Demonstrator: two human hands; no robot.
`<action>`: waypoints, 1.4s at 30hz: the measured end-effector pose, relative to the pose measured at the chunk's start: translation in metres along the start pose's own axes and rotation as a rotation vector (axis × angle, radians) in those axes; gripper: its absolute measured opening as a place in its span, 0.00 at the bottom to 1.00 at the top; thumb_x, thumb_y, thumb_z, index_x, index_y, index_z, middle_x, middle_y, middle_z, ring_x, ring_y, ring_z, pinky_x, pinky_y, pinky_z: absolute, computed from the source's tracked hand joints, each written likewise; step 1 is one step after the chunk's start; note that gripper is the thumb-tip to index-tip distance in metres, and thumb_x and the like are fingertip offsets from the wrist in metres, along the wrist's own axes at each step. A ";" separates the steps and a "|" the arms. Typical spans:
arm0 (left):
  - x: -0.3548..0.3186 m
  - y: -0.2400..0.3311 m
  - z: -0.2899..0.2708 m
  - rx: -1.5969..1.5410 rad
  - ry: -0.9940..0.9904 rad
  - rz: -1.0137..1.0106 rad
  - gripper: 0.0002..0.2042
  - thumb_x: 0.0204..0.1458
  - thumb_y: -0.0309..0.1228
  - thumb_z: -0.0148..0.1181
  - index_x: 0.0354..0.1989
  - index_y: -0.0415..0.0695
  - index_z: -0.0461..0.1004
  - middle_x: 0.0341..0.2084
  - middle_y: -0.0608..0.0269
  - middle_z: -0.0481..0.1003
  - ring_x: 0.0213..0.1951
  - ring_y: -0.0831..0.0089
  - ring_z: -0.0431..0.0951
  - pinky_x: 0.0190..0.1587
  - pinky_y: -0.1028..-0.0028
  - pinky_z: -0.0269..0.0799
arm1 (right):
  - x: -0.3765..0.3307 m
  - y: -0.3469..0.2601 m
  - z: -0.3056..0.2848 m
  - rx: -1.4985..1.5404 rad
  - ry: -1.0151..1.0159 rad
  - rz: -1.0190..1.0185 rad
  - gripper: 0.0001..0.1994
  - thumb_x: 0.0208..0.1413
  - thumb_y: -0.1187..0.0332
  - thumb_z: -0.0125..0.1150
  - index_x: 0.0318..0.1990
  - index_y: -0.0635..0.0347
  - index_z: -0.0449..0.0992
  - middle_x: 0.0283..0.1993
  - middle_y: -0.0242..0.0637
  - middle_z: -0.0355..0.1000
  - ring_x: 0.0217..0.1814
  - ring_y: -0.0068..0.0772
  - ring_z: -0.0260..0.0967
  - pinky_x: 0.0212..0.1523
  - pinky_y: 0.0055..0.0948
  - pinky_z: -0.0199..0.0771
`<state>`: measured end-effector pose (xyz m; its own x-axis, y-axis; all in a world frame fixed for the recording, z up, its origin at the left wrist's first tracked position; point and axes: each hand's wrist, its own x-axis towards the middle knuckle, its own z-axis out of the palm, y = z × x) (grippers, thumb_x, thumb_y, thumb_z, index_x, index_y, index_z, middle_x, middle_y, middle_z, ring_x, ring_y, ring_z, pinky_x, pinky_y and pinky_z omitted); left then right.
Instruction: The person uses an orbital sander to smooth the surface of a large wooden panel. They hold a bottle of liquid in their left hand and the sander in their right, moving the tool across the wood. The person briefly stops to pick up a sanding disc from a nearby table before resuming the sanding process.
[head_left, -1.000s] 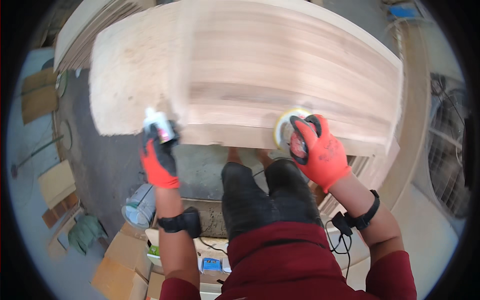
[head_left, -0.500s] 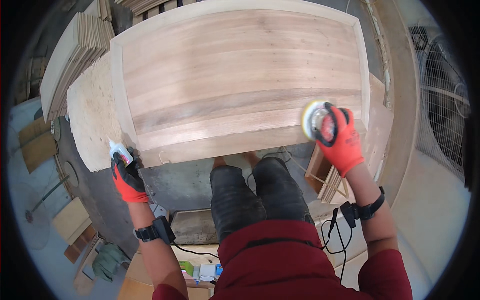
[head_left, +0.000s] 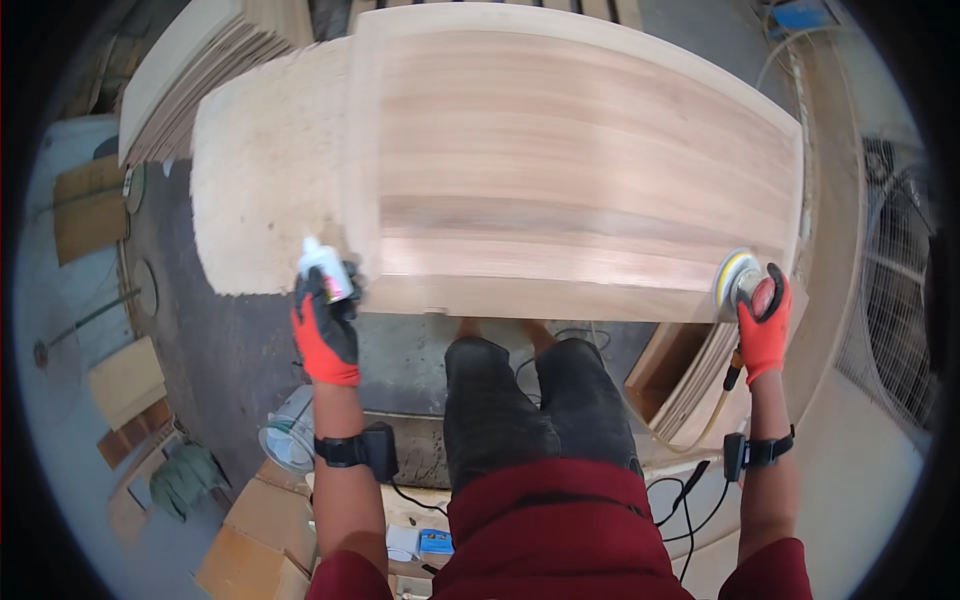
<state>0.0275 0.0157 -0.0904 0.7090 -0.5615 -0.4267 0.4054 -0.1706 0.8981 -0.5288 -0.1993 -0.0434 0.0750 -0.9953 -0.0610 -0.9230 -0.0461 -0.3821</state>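
Observation:
In my gloved left hand (head_left: 326, 335) is a small white squeeze bottle (head_left: 322, 268) with a nozzle, held by the panel's near left corner. My right hand (head_left: 766, 325), in a matching red and black glove, grips a round air sander (head_left: 742, 280) at the near right corner. The sander's pad is tilted, facing left; whether it touches the wood I cannot tell. A tan hose (head_left: 718, 408) runs down from the tool. Before me lies a large framed wooden panel (head_left: 570, 170), pale pinkish brown with lengthwise grain.
Under the panel's left end, a rough pale board (head_left: 265, 175) sticks out. Stacked curved boards (head_left: 205, 70) stand far left. Below the right end are wooden pieces (head_left: 690, 385). A caged fan (head_left: 895, 290) is at the right. Cardboard boxes (head_left: 262, 535) sit low left.
The view has swung, so the panel appears farther right. My right hand has carried the sander nearer the panel's right end and tilted its pad. The bottle remains in my left hand.

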 end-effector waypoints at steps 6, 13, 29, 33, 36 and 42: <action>-0.004 0.014 -0.004 -0.113 -0.118 -0.097 0.18 0.69 0.43 0.53 0.57 0.42 0.71 0.37 0.57 0.80 0.31 0.71 0.78 0.30 0.76 0.68 | -0.015 -0.172 0.040 0.048 -0.162 -0.201 0.39 0.44 0.73 0.73 0.68 0.54 0.66 0.63 0.50 0.66 0.63 0.57 0.70 0.61 0.45 0.75; 0.013 0.020 -0.036 -0.179 -0.057 -0.112 0.17 0.70 0.40 0.52 0.60 0.42 0.70 0.38 0.56 0.81 0.32 0.70 0.80 0.32 0.74 0.73 | -0.039 -0.322 0.100 0.034 -0.334 -0.437 0.37 0.46 0.61 0.76 0.66 0.49 0.69 0.63 0.55 0.64 0.55 0.60 0.74 0.48 0.49 0.81; 0.067 0.047 -0.077 -0.089 -0.061 -0.123 0.16 0.69 0.41 0.53 0.56 0.42 0.71 0.36 0.57 0.81 0.30 0.72 0.80 0.29 0.75 0.71 | 0.091 -0.473 0.164 -0.117 -0.222 -0.644 0.30 0.54 0.56 0.68 0.64 0.42 0.67 0.57 0.54 0.68 0.48 0.60 0.77 0.49 0.50 0.80; 0.068 0.048 -0.073 -0.069 -0.088 -0.106 0.17 0.69 0.41 0.54 0.55 0.41 0.72 0.36 0.57 0.81 0.30 0.72 0.80 0.29 0.76 0.71 | 0.136 -0.453 0.150 -0.083 -0.115 -0.523 0.34 0.49 0.55 0.73 0.65 0.41 0.67 0.59 0.54 0.67 0.51 0.63 0.75 0.53 0.51 0.77; 0.070 0.053 -0.067 -0.020 -0.064 -0.170 0.17 0.69 0.41 0.54 0.56 0.41 0.71 0.36 0.57 0.81 0.30 0.72 0.80 0.29 0.76 0.71 | 0.075 -0.418 0.139 -0.095 -0.216 -0.565 0.32 0.52 0.56 0.68 0.65 0.39 0.65 0.61 0.56 0.66 0.48 0.66 0.77 0.49 0.54 0.80; 0.073 0.059 -0.030 -0.132 -0.179 -0.218 0.18 0.69 0.42 0.54 0.57 0.41 0.70 0.36 0.56 0.81 0.31 0.72 0.80 0.28 0.75 0.71 | 0.021 -0.320 0.097 -0.042 -0.268 -0.461 0.34 0.48 0.62 0.73 0.65 0.47 0.68 0.58 0.51 0.67 0.50 0.58 0.76 0.48 0.49 0.81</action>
<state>0.1205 -0.0109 -0.0719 0.4888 -0.6592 -0.5715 0.6164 -0.2026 0.7609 -0.1952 -0.1972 -0.0117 0.5651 -0.8145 -0.1311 -0.7853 -0.4824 -0.3882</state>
